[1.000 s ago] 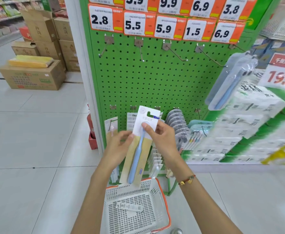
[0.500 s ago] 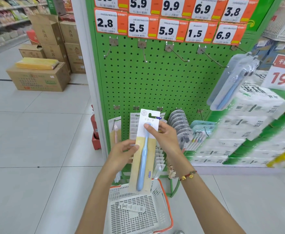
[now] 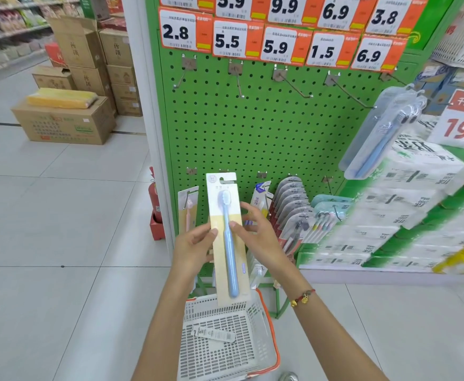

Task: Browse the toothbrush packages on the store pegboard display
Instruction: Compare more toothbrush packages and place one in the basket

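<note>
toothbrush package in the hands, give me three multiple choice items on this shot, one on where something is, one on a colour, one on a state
1. Where is the shopping basket?
A. on the floor below the held package
B. hung on a peg
C. on the cardboard boxes

2. What colour is the toothbrush in the held toothbrush package?
A. red
B. light blue
C. black

3. How is the package held?
A. left hand alone
B. it lies in the basket
C. both hands, one on each side edge

Answers:
1. A, the basket sits on the tiles under the arms, the package's lower end above its rim.
2. B, the handle and head are pale blue against the white and tan card.
3. C, the left hand and right hand each pinch a side, the card upright before the green pegboard.
</note>
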### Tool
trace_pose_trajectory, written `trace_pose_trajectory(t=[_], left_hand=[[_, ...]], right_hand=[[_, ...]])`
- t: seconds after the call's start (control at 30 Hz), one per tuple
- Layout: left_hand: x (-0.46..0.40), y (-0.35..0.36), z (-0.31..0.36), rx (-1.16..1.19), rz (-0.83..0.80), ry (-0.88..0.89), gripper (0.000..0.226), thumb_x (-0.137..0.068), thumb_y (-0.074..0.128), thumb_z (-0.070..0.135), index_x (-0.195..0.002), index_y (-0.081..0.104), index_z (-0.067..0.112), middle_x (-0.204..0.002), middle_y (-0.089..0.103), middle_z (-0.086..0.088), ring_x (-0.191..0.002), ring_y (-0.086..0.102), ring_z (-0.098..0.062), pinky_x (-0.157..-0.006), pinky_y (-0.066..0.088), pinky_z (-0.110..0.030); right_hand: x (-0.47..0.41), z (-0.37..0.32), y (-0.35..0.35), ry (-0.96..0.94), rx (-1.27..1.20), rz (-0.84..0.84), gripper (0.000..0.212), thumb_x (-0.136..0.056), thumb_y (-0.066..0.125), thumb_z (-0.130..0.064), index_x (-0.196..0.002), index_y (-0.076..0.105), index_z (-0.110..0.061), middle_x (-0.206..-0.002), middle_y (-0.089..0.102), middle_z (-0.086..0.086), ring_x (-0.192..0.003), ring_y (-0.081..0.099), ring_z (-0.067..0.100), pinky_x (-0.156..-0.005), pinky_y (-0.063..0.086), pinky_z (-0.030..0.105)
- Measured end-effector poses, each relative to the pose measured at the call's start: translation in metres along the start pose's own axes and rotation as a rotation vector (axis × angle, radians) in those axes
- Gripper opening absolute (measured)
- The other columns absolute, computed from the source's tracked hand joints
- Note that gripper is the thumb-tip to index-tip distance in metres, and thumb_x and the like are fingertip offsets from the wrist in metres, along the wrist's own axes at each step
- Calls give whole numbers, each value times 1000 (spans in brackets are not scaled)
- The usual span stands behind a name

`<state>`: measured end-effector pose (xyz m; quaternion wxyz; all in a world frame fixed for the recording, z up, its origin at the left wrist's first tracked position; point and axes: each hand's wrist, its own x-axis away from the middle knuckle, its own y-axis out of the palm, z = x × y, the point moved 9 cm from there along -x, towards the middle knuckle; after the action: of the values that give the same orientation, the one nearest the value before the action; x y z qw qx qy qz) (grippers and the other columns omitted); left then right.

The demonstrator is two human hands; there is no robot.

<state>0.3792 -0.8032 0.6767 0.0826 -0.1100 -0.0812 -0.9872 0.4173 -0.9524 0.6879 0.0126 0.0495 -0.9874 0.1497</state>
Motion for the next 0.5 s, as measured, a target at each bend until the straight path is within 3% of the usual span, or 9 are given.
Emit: trace_pose_trajectory(t=[0.17, 0.27, 0.5], left_hand=[[1, -18, -9, 115, 101, -29, 22, -95, 57, 8, -114, 66, 13, -92, 71, -1, -72, 69, -3, -54, 53, -14], [0, -28, -11, 167, 152, -35, 25, -95, 56, 8, -120, 64, 8, -105, 70, -9, -77, 68, -6, -54, 53, -14], [-4, -48, -7, 222, 272, 15, 16, -96, 56, 7, -106, 64, 15, -85, 68, 7, -68, 67, -3, -54, 54, -15]], right_hand=[[4, 8, 11, 13, -10, -93, 47, -88, 70, -16, -130, 54, -29, -116, 56, 6, -86, 60, 13, -77, 54, 22], [8, 9, 18, 5, -1, -159, 46, -87, 71, -13, -126, 55, -31, -113, 55, 6, -80, 58, 10, -75, 53, 21], [14, 8, 29, 24, 6, -326, 55, -84, 74, -8, -131, 55, -28, -114, 57, 6, -87, 56, 12, -85, 52, 32]])
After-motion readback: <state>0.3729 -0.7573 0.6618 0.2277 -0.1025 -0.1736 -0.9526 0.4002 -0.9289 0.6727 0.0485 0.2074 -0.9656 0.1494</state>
